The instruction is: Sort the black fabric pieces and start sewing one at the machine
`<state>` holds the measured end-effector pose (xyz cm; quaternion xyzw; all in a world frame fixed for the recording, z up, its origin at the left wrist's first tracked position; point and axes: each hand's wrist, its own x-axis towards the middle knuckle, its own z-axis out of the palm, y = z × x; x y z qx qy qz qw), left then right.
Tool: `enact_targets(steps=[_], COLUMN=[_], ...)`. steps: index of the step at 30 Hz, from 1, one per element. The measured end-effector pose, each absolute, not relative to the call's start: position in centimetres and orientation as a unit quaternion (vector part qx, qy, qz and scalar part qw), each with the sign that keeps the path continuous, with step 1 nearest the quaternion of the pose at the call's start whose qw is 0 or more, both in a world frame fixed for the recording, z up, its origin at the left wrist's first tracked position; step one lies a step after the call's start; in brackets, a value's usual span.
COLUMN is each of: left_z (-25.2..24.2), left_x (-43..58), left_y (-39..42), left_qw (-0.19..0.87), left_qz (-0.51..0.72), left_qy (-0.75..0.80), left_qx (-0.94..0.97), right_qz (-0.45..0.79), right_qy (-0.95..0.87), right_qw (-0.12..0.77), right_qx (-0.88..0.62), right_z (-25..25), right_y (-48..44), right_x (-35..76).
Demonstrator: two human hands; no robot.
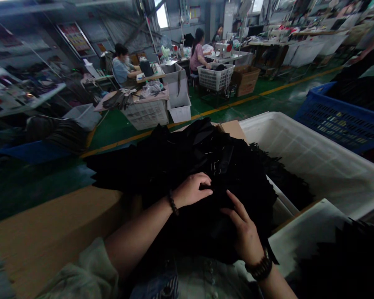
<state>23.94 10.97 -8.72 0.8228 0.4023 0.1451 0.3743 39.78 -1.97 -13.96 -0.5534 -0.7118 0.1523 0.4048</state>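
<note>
A large heap of black cloth pieces (180, 153) with jagged edges lies in front of me, some pale loose threads on top. Over its middle, my left hand (195, 189) has its fingers curled in and its thumb forward, closed on a fold of black cloth. To the right and nearer to me, my right hand (244, 230) rests on the cloth with index finger and thumb stretched out and apart. Its other fingers are partly hidden. Dark fabric on dark fabric hides where single pieces begin and end.
A cardboard flap (59, 228) sticks out at left. On the right stand a white bin (324, 153) holding black pieces and a blue basket (339, 120). More black pieces lie at lower right. Beyond the green floor (205, 112), people sit at sewing tables.
</note>
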Motion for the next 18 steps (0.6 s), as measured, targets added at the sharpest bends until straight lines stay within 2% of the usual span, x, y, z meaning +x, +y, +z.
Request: enact_targets(steps=[3,5,9,11,13,15,18], left_z=[-7.8,-7.3,-6.7,-7.1,-8.1,-9.5,-11.4], left_x=[23.9,23.9,23.5,23.5,23.7,24.1,24.9], left_y=[9.4,8.0,6.4,6.9,8.2,9.7,11.1], left_qw=[0.3,0.283,0.368,0.415,0.419,0.423,0.477], left_qz=[0.155,0.163,0.169,0.198,0.221,0.193,0.113], left_qy=[0.424,0.374,0.234,0.273,0.383,0.476,0.502], left_qx=[0.841,0.868,0.884,0.845,0.793,0.747,0.712], right_qz=[0.146,0.146,0.153,0.135,0.111,0.102,0.129], right_qy=[-0.707,-0.706,-0.718,-0.713,-0.695,-0.691,-0.715], right_qw=[0.413,0.414,0.421,0.434,0.446,0.442,0.416], right_qx=[-0.555,-0.556,-0.532,-0.534,-0.553,-0.563,-0.548], right_z=[-13.7,-13.5,-13.6,-14.0,-14.4,-14.6,-14.6], right_y=[-1.6,-1.3,-1.0,-1.2,-1.5,-1.7,-1.9], right_x=[39.5,39.4,39.6,39.7,39.7,39.8,39.9])
